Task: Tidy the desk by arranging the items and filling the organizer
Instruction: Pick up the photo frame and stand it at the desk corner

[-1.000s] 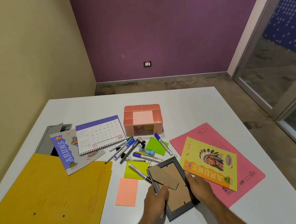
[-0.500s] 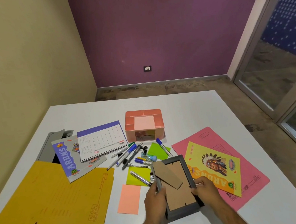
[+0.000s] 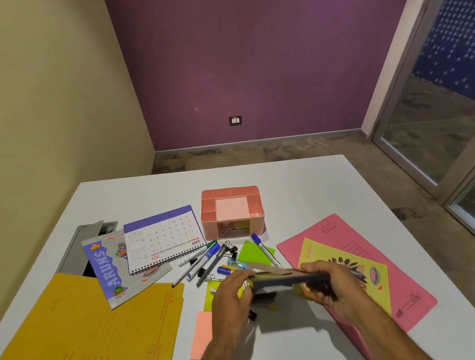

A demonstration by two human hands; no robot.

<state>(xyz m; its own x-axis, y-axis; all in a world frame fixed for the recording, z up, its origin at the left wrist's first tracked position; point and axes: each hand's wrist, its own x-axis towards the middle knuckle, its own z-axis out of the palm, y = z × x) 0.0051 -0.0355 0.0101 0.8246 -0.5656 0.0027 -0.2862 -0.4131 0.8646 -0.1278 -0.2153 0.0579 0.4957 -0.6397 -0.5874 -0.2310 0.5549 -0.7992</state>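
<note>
A dark grey picture frame (image 3: 289,281) with a brown cardboard back stand is lifted off the white desk (image 3: 290,179), seen edge-on. My left hand (image 3: 232,297) grips its left end and my right hand (image 3: 331,285) grips its right end. Beyond it stands the pink desk organizer (image 3: 231,211), with a pale note pad on top. Several pens and markers (image 3: 207,259), binder clips and green sticky notes (image 3: 255,253) lie scattered between the organizer and my hands.
A yellow folder (image 3: 80,345) covers the near left. A grey notebook (image 3: 109,269) and a spiral calendar (image 3: 162,238) lie behind it. On the right, a pink folder (image 3: 343,235) carries a yellow notebook (image 3: 370,277). An orange sticky note (image 3: 200,332) lies by my left wrist.
Both hands have raised the frame from lying flat on the desk and tilted it, so it now shows only its edge. The camera view has tipped upward.
</note>
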